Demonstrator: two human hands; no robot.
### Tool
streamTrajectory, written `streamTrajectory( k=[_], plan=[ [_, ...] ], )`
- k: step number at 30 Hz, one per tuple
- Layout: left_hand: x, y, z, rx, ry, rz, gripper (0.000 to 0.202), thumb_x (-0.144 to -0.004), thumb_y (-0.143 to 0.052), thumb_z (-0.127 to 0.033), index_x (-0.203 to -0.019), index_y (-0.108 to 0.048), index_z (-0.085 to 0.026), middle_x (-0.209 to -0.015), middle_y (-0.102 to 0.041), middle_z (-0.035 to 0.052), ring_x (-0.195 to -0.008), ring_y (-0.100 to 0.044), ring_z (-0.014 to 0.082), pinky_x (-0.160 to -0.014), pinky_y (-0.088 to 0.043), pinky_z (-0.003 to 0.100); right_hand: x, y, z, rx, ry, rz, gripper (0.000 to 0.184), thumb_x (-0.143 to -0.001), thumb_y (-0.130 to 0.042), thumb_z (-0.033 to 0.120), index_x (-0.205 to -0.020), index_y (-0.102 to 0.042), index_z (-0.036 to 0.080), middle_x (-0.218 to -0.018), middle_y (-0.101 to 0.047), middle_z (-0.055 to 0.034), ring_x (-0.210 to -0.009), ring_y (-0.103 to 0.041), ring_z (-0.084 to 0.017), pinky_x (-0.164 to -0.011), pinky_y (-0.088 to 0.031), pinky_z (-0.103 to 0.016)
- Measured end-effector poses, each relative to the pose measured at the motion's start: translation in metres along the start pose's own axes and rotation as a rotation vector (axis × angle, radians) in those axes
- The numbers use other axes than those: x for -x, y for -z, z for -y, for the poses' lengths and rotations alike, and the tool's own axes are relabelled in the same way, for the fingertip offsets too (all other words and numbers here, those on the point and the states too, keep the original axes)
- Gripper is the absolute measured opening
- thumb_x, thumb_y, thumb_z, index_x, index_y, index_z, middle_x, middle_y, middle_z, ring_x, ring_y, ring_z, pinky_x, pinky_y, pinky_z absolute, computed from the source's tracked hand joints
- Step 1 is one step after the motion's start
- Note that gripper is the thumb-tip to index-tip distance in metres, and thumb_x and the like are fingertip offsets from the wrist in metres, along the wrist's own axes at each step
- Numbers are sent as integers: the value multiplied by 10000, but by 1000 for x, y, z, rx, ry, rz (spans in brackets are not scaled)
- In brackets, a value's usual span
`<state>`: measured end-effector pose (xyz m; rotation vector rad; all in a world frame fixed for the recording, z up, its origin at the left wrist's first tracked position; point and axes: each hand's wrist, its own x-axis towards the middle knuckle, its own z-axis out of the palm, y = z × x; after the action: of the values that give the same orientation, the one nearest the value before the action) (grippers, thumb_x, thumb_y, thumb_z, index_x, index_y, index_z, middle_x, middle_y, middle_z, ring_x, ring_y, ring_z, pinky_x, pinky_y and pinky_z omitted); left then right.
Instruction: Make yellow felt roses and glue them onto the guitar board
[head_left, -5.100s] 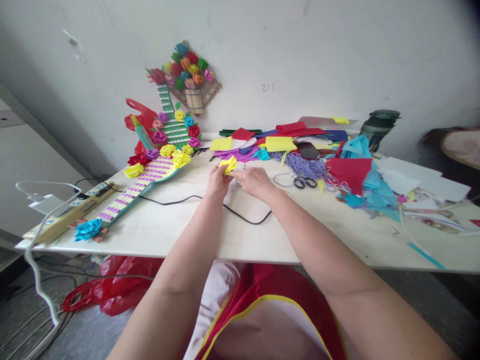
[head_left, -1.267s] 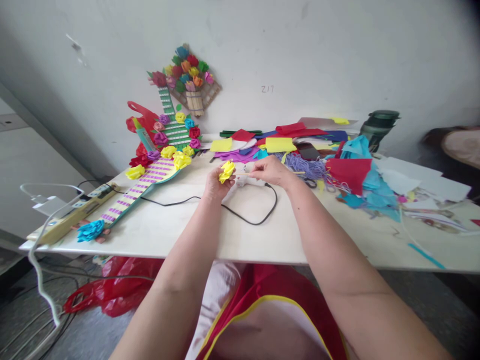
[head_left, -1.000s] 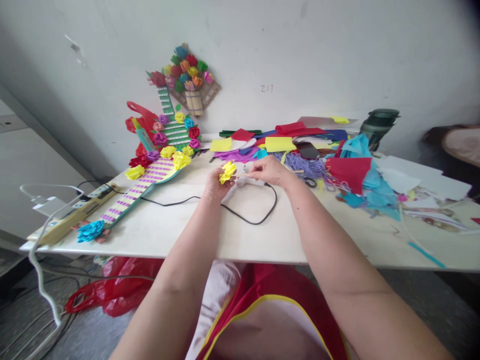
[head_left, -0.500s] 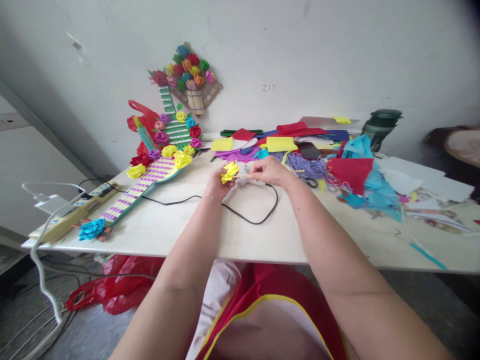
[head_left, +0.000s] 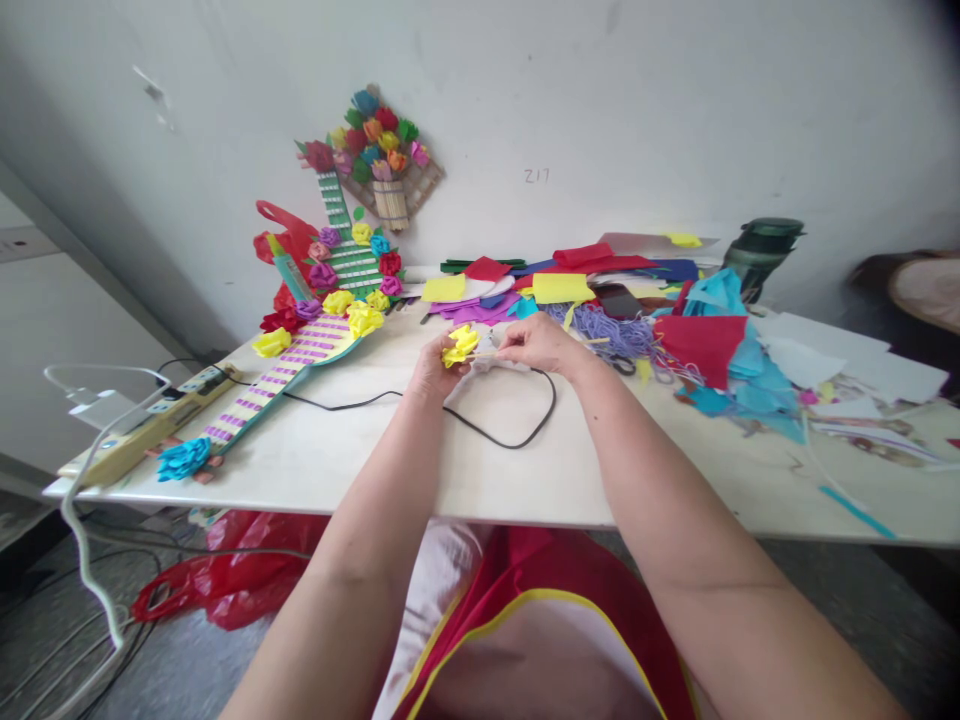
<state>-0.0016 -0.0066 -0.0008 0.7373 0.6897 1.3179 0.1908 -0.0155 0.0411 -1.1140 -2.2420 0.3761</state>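
Note:
My left hand (head_left: 431, 368) is closed round a yellow paper flower (head_left: 459, 344) held just above the white table (head_left: 390, 470). My right hand (head_left: 538, 345) is closed on a white glue gun (head_left: 501, 362), mostly hidden under the fingers, its tip at the flower. The gun's black cord (head_left: 517, 430) loops on the table in front of both hands and runs left.
A striped paper-flower decoration (head_left: 300, 350) and a power strip (head_left: 142, 425) lie left. Coloured paper sheets (head_left: 555, 285), purple string (head_left: 600, 330), scissors, a phone and a dark bottle (head_left: 757, 255) crowd the back and right. A red bag (head_left: 217, 580) lies on the floor.
Five seconds ago both hands pinched the flower. Since then my right hand has taken up the glue gun and brought it to the flower; over the last second the hands barely moved.

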Motion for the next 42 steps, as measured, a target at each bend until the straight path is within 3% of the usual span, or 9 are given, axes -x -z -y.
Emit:
streamTrajectory(
  k=[20,42],
  plan=[
    [2,-3,1,-86,-29,-64,448,-541,-520,-142,-979,-609,-167,-711,-635,38,-439,-515,117,-358,-356,198,2,8,9,199,-90,53,118,-744,-682,249,-746,-786,194,-708,-710,2,-661,-554,-136,-636,-344,-259],
    [3,-5,2,-61,-15,-48,435,-550,-523,-136,-980,-594,-151,-705,-641,37,-449,-532,113,-351,-363,174,5,9,14,280,-87,-12,123,-741,-678,203,-774,-795,223,-759,-755,-3,-704,-620,-154,-685,-387,-264]
  ],
)
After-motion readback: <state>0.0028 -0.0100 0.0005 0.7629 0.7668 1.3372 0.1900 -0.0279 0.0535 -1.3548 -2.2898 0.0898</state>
